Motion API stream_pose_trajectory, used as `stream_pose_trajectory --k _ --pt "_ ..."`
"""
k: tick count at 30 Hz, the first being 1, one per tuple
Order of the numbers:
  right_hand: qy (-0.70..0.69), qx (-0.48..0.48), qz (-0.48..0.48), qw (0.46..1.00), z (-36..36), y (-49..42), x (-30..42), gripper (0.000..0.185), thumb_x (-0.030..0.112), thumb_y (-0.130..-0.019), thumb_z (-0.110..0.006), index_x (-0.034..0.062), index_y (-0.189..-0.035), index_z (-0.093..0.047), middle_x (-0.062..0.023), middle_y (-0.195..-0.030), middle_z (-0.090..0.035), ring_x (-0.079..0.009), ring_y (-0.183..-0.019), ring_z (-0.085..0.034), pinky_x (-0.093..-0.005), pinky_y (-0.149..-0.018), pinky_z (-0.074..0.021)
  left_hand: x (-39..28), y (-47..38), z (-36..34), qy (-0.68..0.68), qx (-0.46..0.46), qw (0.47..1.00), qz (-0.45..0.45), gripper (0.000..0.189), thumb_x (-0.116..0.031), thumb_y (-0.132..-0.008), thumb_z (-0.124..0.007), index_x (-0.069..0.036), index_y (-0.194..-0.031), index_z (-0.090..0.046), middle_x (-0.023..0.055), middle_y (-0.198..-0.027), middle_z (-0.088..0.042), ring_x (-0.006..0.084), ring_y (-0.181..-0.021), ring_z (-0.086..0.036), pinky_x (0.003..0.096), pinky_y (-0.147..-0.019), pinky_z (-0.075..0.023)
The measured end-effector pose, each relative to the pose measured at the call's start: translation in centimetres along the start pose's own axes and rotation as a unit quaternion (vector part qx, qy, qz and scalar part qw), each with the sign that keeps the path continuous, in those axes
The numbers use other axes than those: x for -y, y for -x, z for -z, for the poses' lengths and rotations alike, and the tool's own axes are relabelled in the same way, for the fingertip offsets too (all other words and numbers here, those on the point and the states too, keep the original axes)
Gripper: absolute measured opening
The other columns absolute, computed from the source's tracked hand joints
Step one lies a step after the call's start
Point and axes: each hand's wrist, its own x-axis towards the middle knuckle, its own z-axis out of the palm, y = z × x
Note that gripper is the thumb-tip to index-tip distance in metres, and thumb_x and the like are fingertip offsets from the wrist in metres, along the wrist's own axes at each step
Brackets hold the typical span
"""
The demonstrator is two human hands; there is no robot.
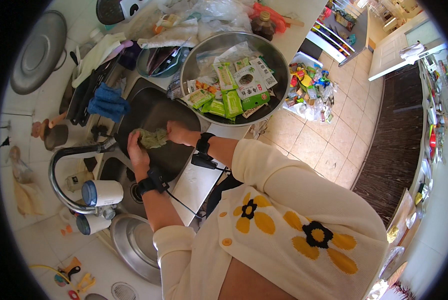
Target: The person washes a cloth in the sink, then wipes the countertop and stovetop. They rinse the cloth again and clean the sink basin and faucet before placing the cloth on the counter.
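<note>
Over the dark basin of a sink [154,108], my left hand [137,153] and my right hand [180,133] hold a crumpled, greenish cloth or scouring pad [152,138] between them; its exact kind is unclear. The left hand grips its left end, the right hand its right end. A black strap sits on each wrist. Beyond my right hand, a large round metal bowl [191,45] rests at the sink's edge, holding green packets [232,104] and a white printed pouch [251,80]. A chrome faucet [55,161] curves at the left of the sink.
A blue cloth [108,102] hangs on a rack left of the sink. Near the faucet are white filter housings [103,192] and a metal basin [132,240]. A glass bowl [158,62] and a dark bottle [263,26] stand by the large bowl. Assorted packages [310,88] lie on the floor.
</note>
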Motion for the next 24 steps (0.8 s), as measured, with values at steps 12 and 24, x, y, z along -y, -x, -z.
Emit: stream_pose_trajectory --k 12,24 --pt "0.234 -0.007 0.008 0.972 1.3 1.4 1.2 0.042 0.013 -0.07 -0.065 0.0092 -0.111 -0.058 -0.0159 -0.111 -0.057 -0.0359 -0.107 -0.054 -0.0462 -0.086 -0.0445 0.6 1.1 -0.9 -0.004 -0.087 0.996 0.005 0.018 -0.015 -0.089 -0.058 -0.005 -0.105 -0.058 0.0037 -0.097 -0.06 0.0157 -0.088 -0.057 0.0293 -0.078 -0.0459" --pt "-0.012 0.021 0.124 0.992 2.6 -0.1 1.3 0.025 0.01 -0.062 -0.069 0.0031 -0.081 -0.055 -0.0157 -0.096 -0.057 -0.0382 -0.093 -0.054 -0.0431 -0.074 -0.0434 -2.1 0.6 0.5 -0.428 0.088 0.899 -0.024 0.024 -0.015 -0.079 -0.071 0.0 -0.097 -0.066 0.0023 -0.087 -0.065 0.0085 -0.076 -0.057 0.0259 -0.068 -0.0462"
